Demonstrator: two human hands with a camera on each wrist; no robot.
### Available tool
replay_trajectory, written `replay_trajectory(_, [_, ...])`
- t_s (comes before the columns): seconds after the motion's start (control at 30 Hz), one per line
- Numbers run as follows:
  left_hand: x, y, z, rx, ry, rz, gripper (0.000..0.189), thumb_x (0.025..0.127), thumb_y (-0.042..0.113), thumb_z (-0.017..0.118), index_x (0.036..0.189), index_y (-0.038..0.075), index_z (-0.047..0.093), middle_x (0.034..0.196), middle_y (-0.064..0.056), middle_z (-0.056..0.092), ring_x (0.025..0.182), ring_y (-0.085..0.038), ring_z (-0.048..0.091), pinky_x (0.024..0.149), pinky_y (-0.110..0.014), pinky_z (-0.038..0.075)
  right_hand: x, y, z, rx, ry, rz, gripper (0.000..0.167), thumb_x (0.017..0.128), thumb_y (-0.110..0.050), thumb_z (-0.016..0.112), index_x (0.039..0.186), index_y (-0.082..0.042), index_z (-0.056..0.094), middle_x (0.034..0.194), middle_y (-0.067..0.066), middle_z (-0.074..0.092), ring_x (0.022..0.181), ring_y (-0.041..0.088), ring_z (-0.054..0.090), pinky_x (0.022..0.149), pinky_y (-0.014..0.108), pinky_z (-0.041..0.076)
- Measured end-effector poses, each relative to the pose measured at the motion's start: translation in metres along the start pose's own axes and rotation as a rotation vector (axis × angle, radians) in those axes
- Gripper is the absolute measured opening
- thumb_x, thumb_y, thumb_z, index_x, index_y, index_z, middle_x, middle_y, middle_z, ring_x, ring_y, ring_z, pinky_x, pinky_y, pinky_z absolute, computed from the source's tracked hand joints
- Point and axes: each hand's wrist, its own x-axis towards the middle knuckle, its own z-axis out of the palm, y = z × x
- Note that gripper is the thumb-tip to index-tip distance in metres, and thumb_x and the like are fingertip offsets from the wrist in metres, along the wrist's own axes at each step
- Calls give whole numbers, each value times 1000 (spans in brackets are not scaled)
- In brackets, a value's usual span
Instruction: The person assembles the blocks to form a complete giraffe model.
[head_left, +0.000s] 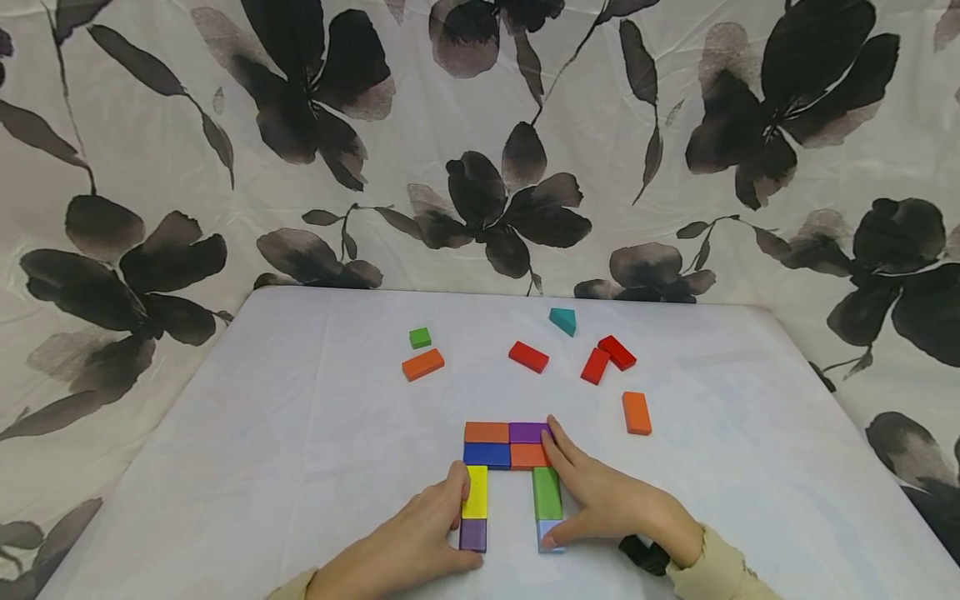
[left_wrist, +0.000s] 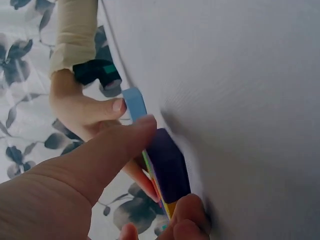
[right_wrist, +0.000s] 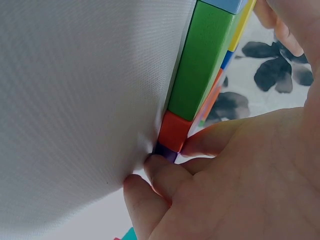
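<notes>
Flat coloured blocks lie joined on the white table. An orange block [head_left: 486, 432] and a purple block [head_left: 528, 432] top a blue block [head_left: 487, 455] and another orange block [head_left: 528, 456]. A yellow block [head_left: 476, 493] over a dark purple block [head_left: 473, 536] makes the left leg; a green block [head_left: 547, 493] over a light blue block [head_left: 547, 533] makes the right. My left hand [head_left: 412, 533] holds the left leg, bent fingers beside the yellow block, thumb at the dark purple block's near end. My right hand [head_left: 607, 500] presses along the right side, fingers extended, thumb touching the light blue block.
Farther back lie a small green block [head_left: 420, 337], an orange block [head_left: 423, 365], several red blocks [head_left: 528, 357] and a teal triangular block [head_left: 563, 321]. One more orange block [head_left: 637, 413] lies beyond my right hand. Floral cloth [head_left: 480, 125] hangs behind the table [head_left: 300, 400].
</notes>
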Motion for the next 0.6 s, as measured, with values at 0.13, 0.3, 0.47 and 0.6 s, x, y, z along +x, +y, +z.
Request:
replay_trajectory(0.13, [3,-2,-8,7,33,30,70,70,36,90,111,12,38,79,-2,51,68,-14,49,58,-27,42,0,1,0,1,3,-7,125,72,-61,79,160,-11,4,165,6,-11,149,30,17,111,51,32])
replay_trajectory(0.3, [18,-10,-26,117,132,117,74,69,46,89,116,14,42,91,-1,50,82,-14,50,66,-28,47,0,2,0,-1,3,-9,125,72,-61,79,160,-11,5,165,6,-12,149,30,17,110,51,32])
replay_trajectory(0.47, [43,-28,-38,87,160,253,74,74,45,86,129,14,47,122,1,47,115,-18,41,97,-43,45,1,2,0,-8,3,-13,124,73,-62,79,160,-10,6,166,7,-11,149,30,17,110,51,32])
replay_trajectory(0.6, [63,-43,-40,-72,145,340,64,81,38,82,134,16,52,133,3,50,123,-19,39,102,-46,40,1,2,0,-11,0,-7,124,73,-62,78,160,-10,6,166,7,-10,149,31,18,110,51,33])
